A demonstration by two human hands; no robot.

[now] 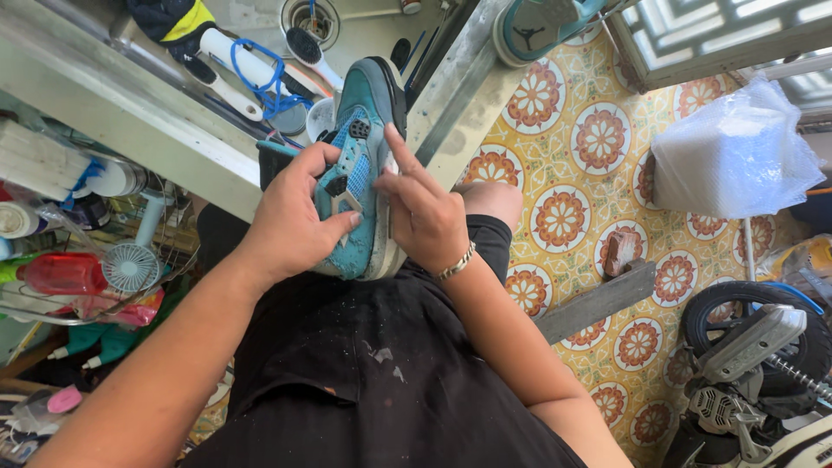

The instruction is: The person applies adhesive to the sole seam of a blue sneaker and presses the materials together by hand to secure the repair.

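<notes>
Apparently teal sneaker [360, 165] between both hands.

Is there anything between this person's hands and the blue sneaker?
Nothing visible does. Both the left hand and the right hand already touch the teal sneaker, gripping it from either side above the lap.

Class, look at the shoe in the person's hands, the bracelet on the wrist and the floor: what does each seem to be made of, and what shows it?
Sneaker: turquoise upper, matte and scuffed, probably suede or nubuck, with mesh panels and a pale, likely rubber sole. Both the left hand and right hand grip it.
Bracelet: shiny linked segments, apparently metal.
Floor: glossy patterned squares, likely ceramic tile.
</notes>
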